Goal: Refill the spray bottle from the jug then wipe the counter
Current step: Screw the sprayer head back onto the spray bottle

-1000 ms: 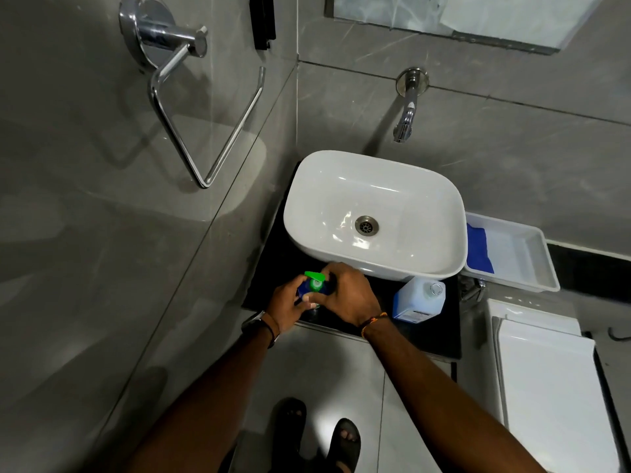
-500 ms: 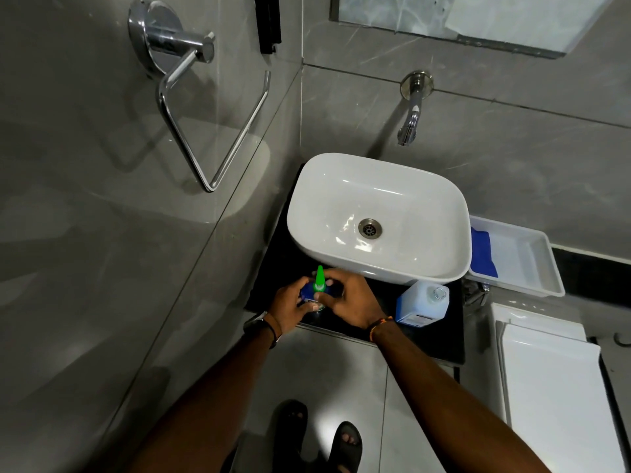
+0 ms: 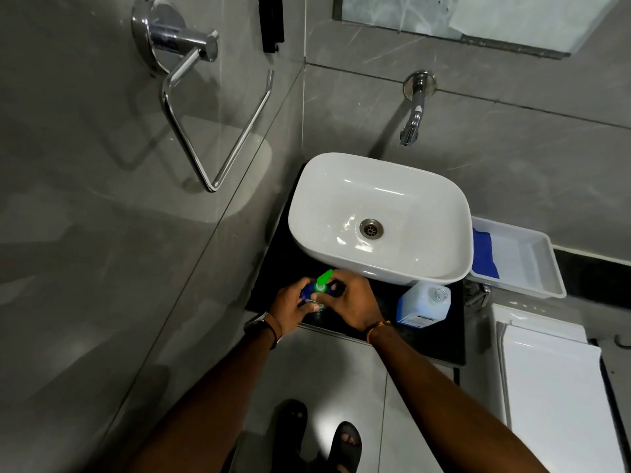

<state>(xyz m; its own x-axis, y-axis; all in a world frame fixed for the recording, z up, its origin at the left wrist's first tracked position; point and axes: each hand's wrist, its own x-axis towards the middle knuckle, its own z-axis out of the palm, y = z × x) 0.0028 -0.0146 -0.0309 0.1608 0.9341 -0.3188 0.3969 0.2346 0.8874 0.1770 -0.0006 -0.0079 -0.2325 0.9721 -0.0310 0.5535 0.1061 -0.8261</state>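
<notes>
White basin (image 3: 379, 213) fills the dark desk (image 3: 433, 339); jug (image 3: 424, 303) stands capped at its 5 o'clock; spray bottle (image 3: 316, 293) at 7 o'clock, left hand (image 3: 290, 307) wrapping its body, right hand (image 3: 353, 302) pinching the green head (image 3: 323, 278); likely unscrewing; next, lift it clear.

Glossy white ceramic basin (image 3: 379, 213), polished chrome tap (image 3: 413, 121), translucent plastic jug (image 3: 423, 303), glossy black counter (image 3: 430, 339)

Bottle (image 3: 311, 292) body mostly hidden by left hand (image 3: 290, 308) and right hand (image 3: 351, 303); only green nozzle and a blue patch showed. Jug (image 3: 423, 303) label too small to read. Cloth (image 3: 483, 256) partly hidden behind basin (image 3: 379, 216) rim; mirror (image 3: 478, 18) cut off by top edge.
</notes>
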